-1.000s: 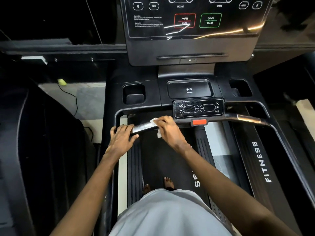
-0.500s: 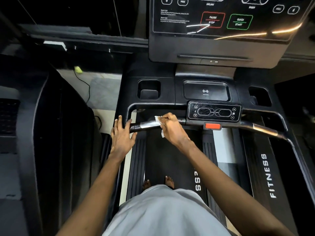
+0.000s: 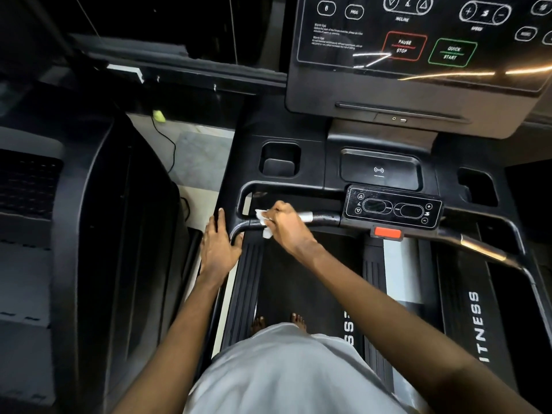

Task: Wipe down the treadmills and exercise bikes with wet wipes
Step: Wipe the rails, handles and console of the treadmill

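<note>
Reaching forward from the near edge, both bare arms stretch over the treadmill [image 3: 475, 324], on whose belt [image 3: 298, 279] the person stands with bare feet [image 3: 298, 319] just visible past a pale garment. The right arm runs diagonally from the near right up to the left part of the handlebar [image 3: 324, 219], wrist slightly bent. The right hand [image 3: 286, 225] is curled over the bar, its fingers closed on a white wipe [image 3: 264, 222] that is pressed against the bar; crumpled ends of the wipe stick out on the left of the knuckles and hang below the bar.

The left arm comes up straighter from the near left. The left hand [image 3: 219, 249] lies flat with fingers straight and together, pointing far, its palm resting on the outer curve where the handlebar bends toward the near side; the thumb sits by the bar's inner edge. It holds nothing.

To the right of the wiping hand, a small control panel [image 3: 392, 209] sits on the bar with a red tab [image 3: 387, 233] below it. Farther off are a cup holder [image 3: 279, 159] and the large console [image 3: 418, 40]. At left stands another dark machine [image 3: 89, 234], with a cable [image 3: 171, 147] on the pale floor between.
</note>
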